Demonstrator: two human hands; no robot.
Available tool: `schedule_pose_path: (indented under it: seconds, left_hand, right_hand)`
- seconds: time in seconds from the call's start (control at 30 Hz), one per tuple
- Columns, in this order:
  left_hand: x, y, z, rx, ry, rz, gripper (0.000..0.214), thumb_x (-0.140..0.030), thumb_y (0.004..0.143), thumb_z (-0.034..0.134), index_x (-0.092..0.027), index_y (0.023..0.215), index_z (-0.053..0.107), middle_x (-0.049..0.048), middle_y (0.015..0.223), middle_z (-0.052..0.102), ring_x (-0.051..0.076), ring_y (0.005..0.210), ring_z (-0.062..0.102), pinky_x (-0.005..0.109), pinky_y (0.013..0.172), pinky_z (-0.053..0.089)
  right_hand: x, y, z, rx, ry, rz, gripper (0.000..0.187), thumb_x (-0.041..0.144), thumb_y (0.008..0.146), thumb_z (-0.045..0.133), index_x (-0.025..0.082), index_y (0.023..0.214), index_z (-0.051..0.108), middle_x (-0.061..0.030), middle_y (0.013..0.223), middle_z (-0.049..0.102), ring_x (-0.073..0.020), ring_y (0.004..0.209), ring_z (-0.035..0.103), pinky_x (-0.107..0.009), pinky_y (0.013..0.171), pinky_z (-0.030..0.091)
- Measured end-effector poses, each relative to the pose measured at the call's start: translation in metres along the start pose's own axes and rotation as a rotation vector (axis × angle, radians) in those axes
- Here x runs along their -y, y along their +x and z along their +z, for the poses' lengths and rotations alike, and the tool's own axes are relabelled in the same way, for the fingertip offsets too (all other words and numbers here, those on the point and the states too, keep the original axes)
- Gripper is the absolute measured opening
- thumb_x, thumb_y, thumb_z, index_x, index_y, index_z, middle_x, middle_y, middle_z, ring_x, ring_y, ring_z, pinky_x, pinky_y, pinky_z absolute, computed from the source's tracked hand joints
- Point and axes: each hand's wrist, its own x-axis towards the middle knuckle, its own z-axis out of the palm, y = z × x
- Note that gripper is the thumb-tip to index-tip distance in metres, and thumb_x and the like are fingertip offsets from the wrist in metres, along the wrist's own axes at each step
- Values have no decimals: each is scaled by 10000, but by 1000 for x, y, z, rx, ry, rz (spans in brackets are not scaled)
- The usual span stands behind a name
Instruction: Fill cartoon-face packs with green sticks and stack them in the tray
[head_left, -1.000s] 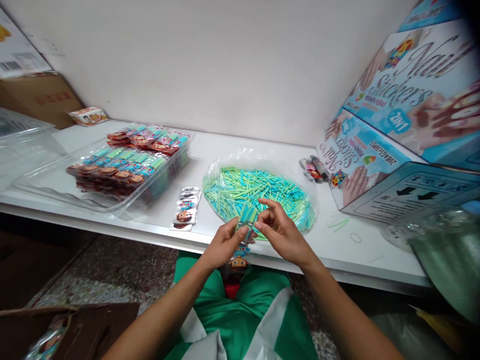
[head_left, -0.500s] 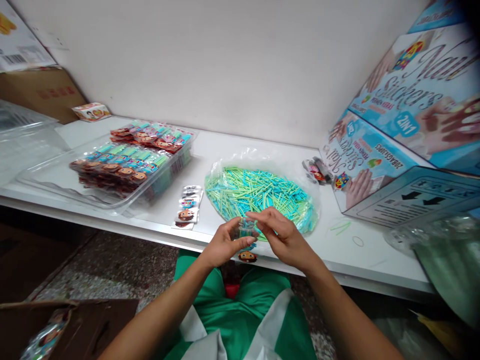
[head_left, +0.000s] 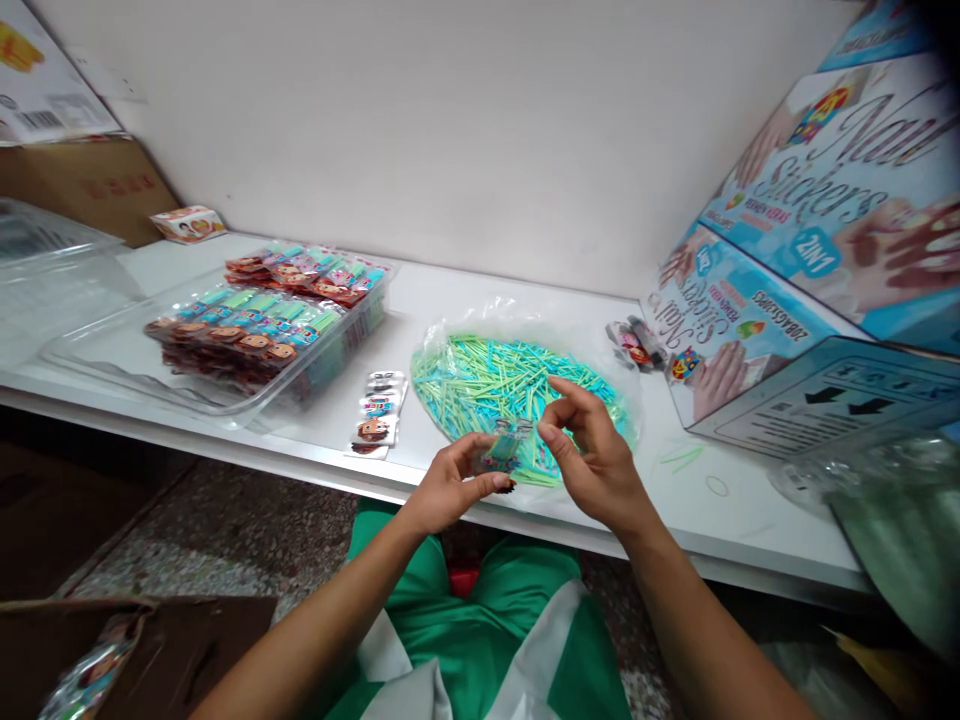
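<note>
My left hand is closed on a small clear plastic pouch, thumb in front and fingers behind. Part of the pouch's printing shows brown below the thumb tip. Just right of it, my right hand hovers with thumb and forefinger apart and nothing seen between them. Both hands are over the front edge of a heap of thin green and blue sticks, which lies on a clear plastic bag. Left of the heap, a small stack of printed pouches rests on the white table.
A clear tray of filled pouches stands on the left. Blue printed cartons are stacked at the right, with some dark packets beside them. Loose green sticks and a rubber band lie at the front right.
My right hand has moved away from the pouch to the right, and its fingers have spread. The pouch has tilted up in my left hand, which stays in nearly the same place.
</note>
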Motion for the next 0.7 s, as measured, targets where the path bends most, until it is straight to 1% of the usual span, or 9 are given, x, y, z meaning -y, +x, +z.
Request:
schedule_pose_path:
  seconds: [0.1, 0.2, 0.27, 0.33, 0.43, 0.53, 0.57, 0.63, 0.7]
  left_hand:
    - [-2, -1, 0, -11, -6, -31, 306, -326, 688, 710, -151, 894, 565, 30, 817, 637, 179, 741, 644, 312, 690, 508]
    - [-8, -1, -5, -45, -3, -41, 332, -387, 697, 688, -149, 886, 553, 21, 711, 644, 186, 635, 650, 318, 616, 514]
    - [-19, -1, -16, -121, 49, -2, 358, -393, 684, 695, -151, 911, 558, 27, 725, 651, 184, 630, 647, 311, 601, 513]
    - [-40, 1, -36, -234, 142, 82, 367, -377, 685, 694, -155, 948, 565, 38, 784, 653, 173, 671, 639, 288, 599, 507]
    - [-87, 4, -84, -435, 314, 277, 356, -349, 700, 678, -180, 983, 545, 15, 798, 628, 140, 685, 606, 244, 573, 484]
    - [-138, 8, -147, -656, 614, 492, 309, -322, 692, 678, -163, 926, 556, -6, 766, 592, 98, 660, 555, 213, 607, 460]
    - [-154, 10, -169, -732, 717, 518, 311, -324, 708, 660, -156, 948, 556, -11, 752, 579, 84, 632, 532, 203, 595, 445]
    - [-180, 16, -211, -846, 904, 495, 347, -309, 755, 613, -131, 1044, 541, -20, 718, 558, 63, 583, 494, 188, 568, 418]
    - [-198, 24, -249, -889, 1081, 423, 405, -269, 785, 589, -92, 1138, 503, -20, 718, 558, 46, 577, 480, 181, 586, 406]
  right_hand:
    - [6, 3, 2, -3, 20, -2, 430, 235, 882, 476, 259, 1298, 370, -7, 827, 496, -139, 772, 515, -330, 794, 441]
    - [12, 8, 5, 16, 33, 19, 427, 255, 876, 489, 256, 1290, 386, -17, 839, 509, -143, 769, 518, -327, 773, 447]
    - [13, 11, 6, 7, 33, 51, 412, 277, 871, 496, 253, 1273, 409, -18, 829, 516, -145, 749, 517, -324, 743, 453]
    - [8, 12, 5, -30, 31, 87, 385, 295, 864, 504, 252, 1242, 443, -12, 808, 515, -141, 727, 513, -309, 706, 453]
    - [-5, 9, -1, -84, 20, 168, 361, 317, 852, 518, 249, 1204, 479, -6, 789, 509, -131, 690, 504, -276, 631, 442]
    - [-21, 3, -6, -100, 7, 250, 363, 350, 837, 530, 242, 1182, 497, -8, 781, 515, -129, 661, 502, -263, 583, 434]
    - [-25, 1, -8, -96, 1, 268, 361, 360, 834, 533, 241, 1174, 503, -8, 781, 518, -129, 660, 504, -262, 582, 435]
    - [-30, -1, -9, -76, -22, 295, 348, 372, 832, 534, 244, 1155, 520, -6, 777, 516, -127, 664, 507, -256, 586, 438]
    - [-33, -2, -9, -53, -49, 308, 325, 381, 830, 535, 248, 1127, 542, -3, 772, 511, -125, 671, 509, -247, 587, 442]
